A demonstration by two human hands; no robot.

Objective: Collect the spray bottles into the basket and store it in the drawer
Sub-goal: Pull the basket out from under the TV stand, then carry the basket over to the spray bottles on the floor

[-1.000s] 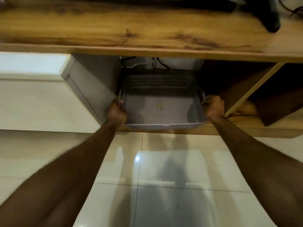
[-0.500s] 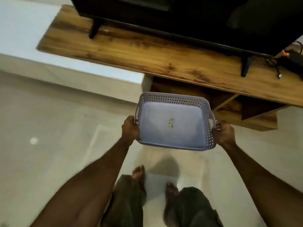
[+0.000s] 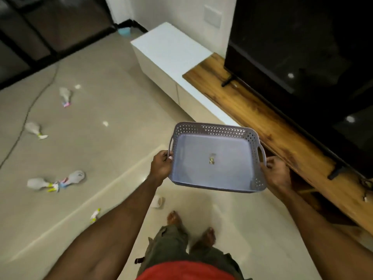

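The left hand (image 3: 161, 166) and right hand (image 3: 276, 172) each grip a side handle of the basket (image 3: 214, 176), held level above the floor (image 3: 113, 150). It looks light and stiff, best carried by both handles. About 5 spray bottles (image 3: 38, 183) lie scattered on the floor, well apart from it.

We see bare forearms, a left hand (image 3: 161, 166) and right hand (image 3: 277, 174) without gloves, a red top (image 3: 187, 272), olive cargo trousers (image 3: 171, 241) and bare feet (image 3: 174, 217).
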